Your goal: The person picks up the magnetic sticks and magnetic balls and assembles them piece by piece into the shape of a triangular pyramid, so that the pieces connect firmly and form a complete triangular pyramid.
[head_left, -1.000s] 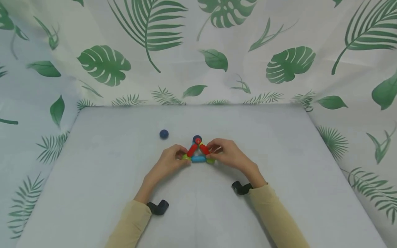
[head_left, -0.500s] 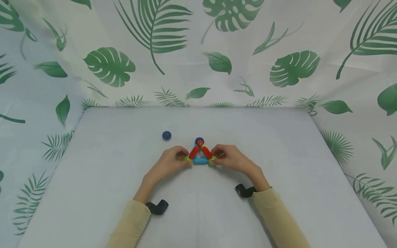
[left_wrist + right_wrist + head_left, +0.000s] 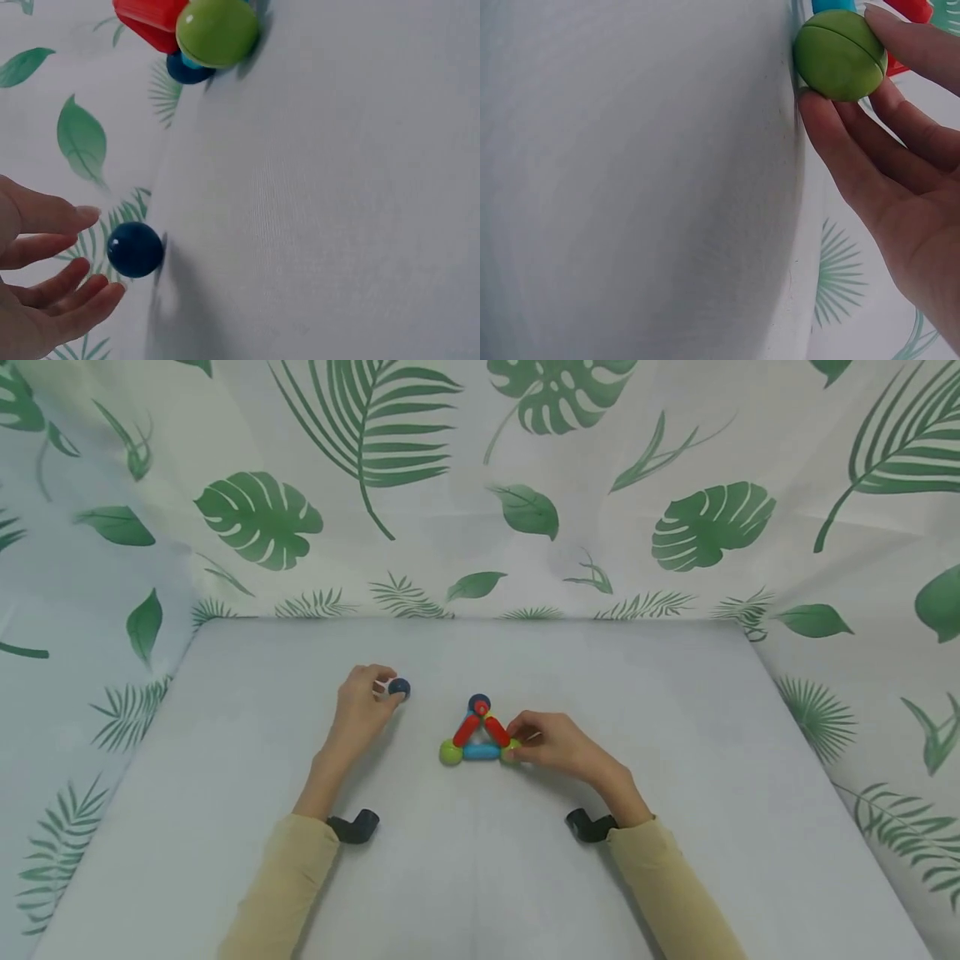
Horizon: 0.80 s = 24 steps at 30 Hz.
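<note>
A dark blue ball (image 3: 400, 689) lies on the table left of a small triangular build. My left hand (image 3: 360, 706) reaches to it; in the left wrist view its thumb and fingers are spread, with the ball (image 3: 135, 250) just beyond their tips. The build has a light blue rod (image 3: 481, 752) along its near side, red rods (image 3: 466, 730) sloping up, and another dark blue ball (image 3: 475, 700) at its top. A green ball (image 3: 451, 752) forms its near left corner. My right hand (image 3: 558, 745) pinches the green ball (image 3: 840, 56) at the right corner between thumb and fingers.
The white table (image 3: 480, 877) is bordered at the back and sides by hanging cloth (image 3: 450, 502) printed with green leaves. A black wrist camera mount (image 3: 356, 827) sticks out inward from the left wrist, and a similar mount (image 3: 588, 825) from the right.
My left hand has let go of the build's left green ball and moved up and left to the loose dark blue ball. The right hand stays at the right green ball.
</note>
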Each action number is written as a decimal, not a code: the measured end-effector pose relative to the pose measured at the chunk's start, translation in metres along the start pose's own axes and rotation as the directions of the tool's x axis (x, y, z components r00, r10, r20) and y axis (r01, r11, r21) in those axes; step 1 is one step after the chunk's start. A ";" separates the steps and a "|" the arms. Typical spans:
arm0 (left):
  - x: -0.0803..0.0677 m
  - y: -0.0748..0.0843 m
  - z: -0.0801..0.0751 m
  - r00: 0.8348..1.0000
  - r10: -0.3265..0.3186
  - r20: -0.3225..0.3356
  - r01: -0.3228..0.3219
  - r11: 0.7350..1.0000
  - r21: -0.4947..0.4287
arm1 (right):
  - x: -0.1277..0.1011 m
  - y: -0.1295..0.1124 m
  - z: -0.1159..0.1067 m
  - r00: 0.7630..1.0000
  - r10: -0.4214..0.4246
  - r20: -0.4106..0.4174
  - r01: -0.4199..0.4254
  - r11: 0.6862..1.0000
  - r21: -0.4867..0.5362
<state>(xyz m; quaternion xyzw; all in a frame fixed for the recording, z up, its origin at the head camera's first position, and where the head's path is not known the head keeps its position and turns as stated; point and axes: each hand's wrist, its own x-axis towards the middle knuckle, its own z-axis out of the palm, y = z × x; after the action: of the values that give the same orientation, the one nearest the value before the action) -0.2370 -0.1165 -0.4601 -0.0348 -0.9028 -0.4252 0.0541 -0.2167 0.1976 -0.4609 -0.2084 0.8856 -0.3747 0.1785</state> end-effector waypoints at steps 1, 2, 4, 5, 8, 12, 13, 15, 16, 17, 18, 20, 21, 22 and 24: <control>0.003 -0.002 0.001 1.000 -0.008 0.014 0.008 1.000 0.008 | 0.000 0.001 0.000 1.000 0.000 0.002 0.000 1.000 0.001; 0.005 -0.003 0.002 1.000 -0.014 0.026 0.013 1.000 0.013 | -0.001 0.001 0.000 1.000 0.000 0.002 0.000 1.000 0.003; 0.010 -0.006 0.004 0.999 -0.014 0.045 0.013 1.000 0.023 | -0.002 0.001 0.000 1.000 -0.003 0.001 0.003 1.000 0.005; 0.013 -0.007 0.004 0.998 -0.014 0.056 0.013 1.000 0.029 | -0.002 0.001 0.000 1.000 -0.001 0.002 0.001 1.000 0.006; 0.018 -0.009 0.005 0.995 -0.020 0.093 0.014 0.998 0.062 | -0.002 0.000 0.001 1.000 0.005 0.004 -0.005 1.000 0.012; 0.023 -0.011 0.004 0.990 -0.026 0.137 0.014 0.996 0.090 | -0.003 -0.003 0.001 1.000 0.008 -0.001 -0.008 1.000 0.017; 0.023 -0.012 0.004 0.989 -0.026 0.146 0.013 0.996 0.092 | -0.004 -0.004 0.001 1.000 0.008 -0.001 -0.008 1.000 0.020; 0.023 -0.014 0.003 0.987 -0.026 0.157 0.012 0.996 0.086 | -0.003 -0.004 0.001 1.000 0.003 -0.004 -0.003 1.000 0.019; 0.023 -0.016 0.003 0.987 -0.025 0.159 0.011 0.996 0.086 | -0.003 -0.004 0.001 1.000 0.000 -0.004 0.000 1.000 0.019; 0.023 -0.018 0.003 0.987 -0.024 0.161 0.010 0.996 0.086 | -0.003 -0.004 0.002 1.000 -0.004 -0.004 0.004 1.000 0.017; 0.023 -0.019 0.003 0.986 -0.027 0.163 0.013 0.996 0.084 | -0.003 -0.003 0.002 1.000 -0.006 -0.002 0.006 1.000 0.017; 0.023 -0.021 0.004 0.984 -0.037 0.173 0.022 0.996 0.085 | -0.003 -0.003 0.002 1.000 -0.009 0.004 0.009 1.000 0.010; 0.023 -0.021 0.004 0.983 -0.040 0.178 0.026 0.996 0.083 | -0.004 -0.003 0.002 1.000 -0.006 0.005 0.006 1.000 0.008; 0.023 -0.022 0.005 0.982 -0.043 0.184 0.029 0.996 0.078 | -0.004 -0.003 0.001 1.000 -0.001 0.004 0.001 1.000 0.006; 0.024 -0.019 0.005 0.980 -0.042 0.194 0.031 0.998 0.061 | -0.004 -0.003 -0.001 1.000 0.007 0.001 -0.007 1.000 -0.001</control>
<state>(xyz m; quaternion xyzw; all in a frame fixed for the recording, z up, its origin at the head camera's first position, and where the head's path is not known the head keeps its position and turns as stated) -0.2633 -0.1247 -0.4749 -0.0583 -0.9162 -0.3943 -0.0416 -0.2130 0.1983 -0.4580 -0.2054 0.8865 -0.3735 0.1800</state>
